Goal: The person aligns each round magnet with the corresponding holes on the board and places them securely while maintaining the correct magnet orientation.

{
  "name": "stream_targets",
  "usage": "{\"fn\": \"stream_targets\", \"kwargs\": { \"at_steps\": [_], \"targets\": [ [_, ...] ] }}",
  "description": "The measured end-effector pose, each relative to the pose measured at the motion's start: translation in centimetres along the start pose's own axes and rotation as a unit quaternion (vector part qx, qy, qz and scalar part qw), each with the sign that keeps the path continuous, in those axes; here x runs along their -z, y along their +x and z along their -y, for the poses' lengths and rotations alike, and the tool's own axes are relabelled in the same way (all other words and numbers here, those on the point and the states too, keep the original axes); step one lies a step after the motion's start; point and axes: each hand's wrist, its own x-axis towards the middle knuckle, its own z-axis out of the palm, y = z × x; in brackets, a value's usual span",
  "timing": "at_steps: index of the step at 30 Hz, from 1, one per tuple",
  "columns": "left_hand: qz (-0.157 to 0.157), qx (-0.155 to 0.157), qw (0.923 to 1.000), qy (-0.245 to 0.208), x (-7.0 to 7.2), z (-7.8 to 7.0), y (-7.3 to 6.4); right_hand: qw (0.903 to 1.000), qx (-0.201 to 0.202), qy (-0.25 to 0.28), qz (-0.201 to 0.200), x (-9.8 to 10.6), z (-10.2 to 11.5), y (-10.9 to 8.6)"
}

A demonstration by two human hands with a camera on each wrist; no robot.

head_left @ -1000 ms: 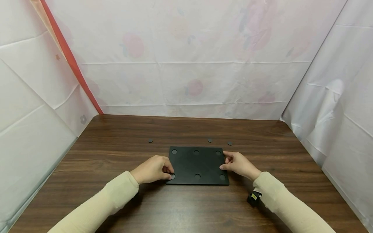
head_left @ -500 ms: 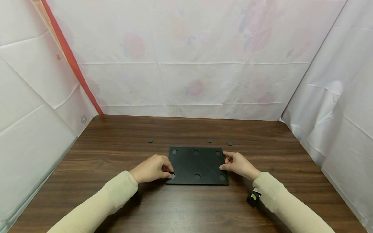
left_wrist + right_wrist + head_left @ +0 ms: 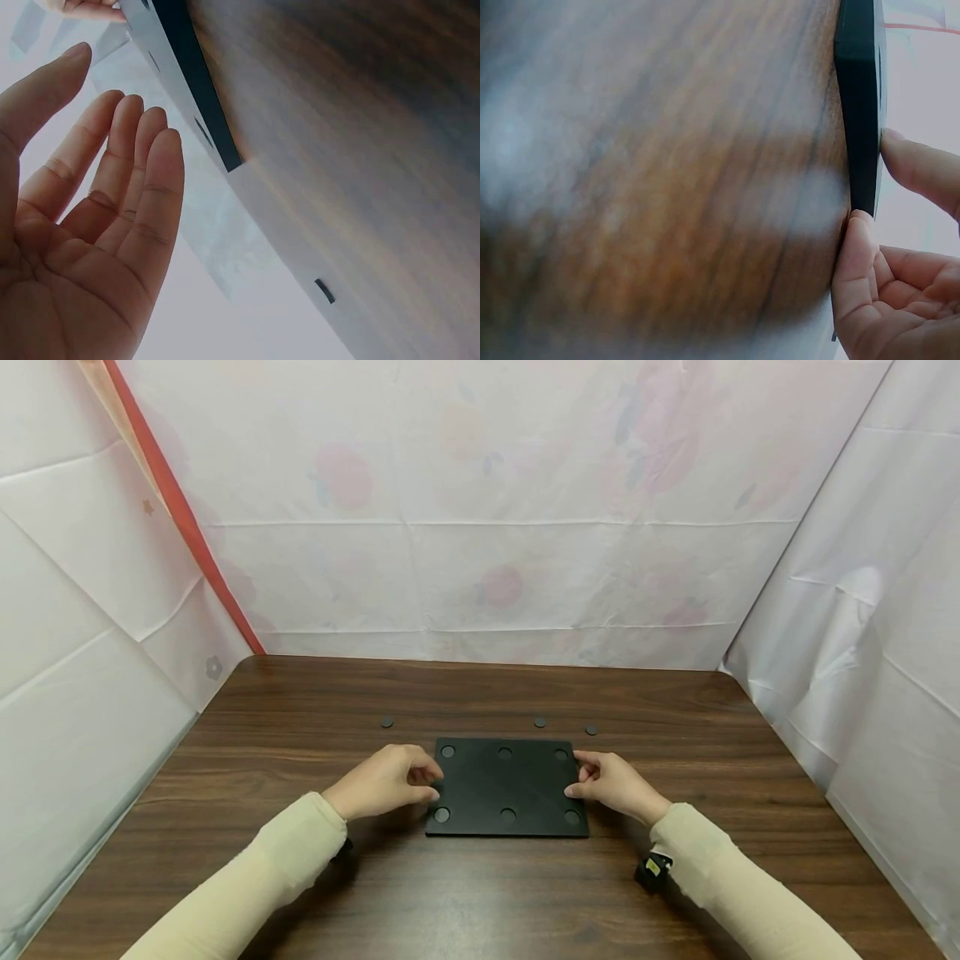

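A flat black board (image 3: 495, 785) with round recesses lies on the table. Grey discs fill its two left recesses: the far-left disc (image 3: 447, 752) and the near-left disc (image 3: 442, 816). The other recesses show dark crescents along their edges. My left hand (image 3: 386, 781) hovers by the board's left edge with nothing in it; in the left wrist view its fingers (image 3: 154, 202) are gently bent, thumb apart. My right hand (image 3: 615, 783) holds the board's right edge. The right wrist view shows the thumb (image 3: 922, 169) on the top face and a fingertip (image 3: 861, 217) against the side edge.
Beyond the board lie three loose discs: one to the left (image 3: 387, 722), another behind its right half (image 3: 540, 722), and a third at the right (image 3: 592, 730). The brown wooden table (image 3: 480, 902) ends at patterned white sheets (image 3: 480, 568) behind and at both sides.
My left hand has let go of the near-left disc, rising and drawing back slightly to the left; the disc shows whole in its recess. The right hand keeps its place on the board.
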Motion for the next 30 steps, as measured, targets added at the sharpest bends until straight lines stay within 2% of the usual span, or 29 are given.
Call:
{"fn": "stream_targets", "kwargs": {
  "at_steps": [6,16,23,30],
  "targets": [
    [-0.027,0.012,0.9995,-0.002,0.7,0.4,-0.1,1.0,0.003,0.003,0.002,0.0,0.0,0.0],
    [-0.074,0.015,0.9968,-0.025,1.8,1.0,0.1,1.0,0.001,0.007,0.004,0.0,0.1,0.0],
    [-0.104,0.045,0.9926,-0.044,3.0,2.5,0.2,1.0,0.002,0.003,0.003,0.0,0.0,0.0],
    [-0.132,0.076,0.9872,-0.047,3.9,3.8,0.9,1.0,0.003,0.004,0.002,0.1,0.0,-0.1]
  ]
}}
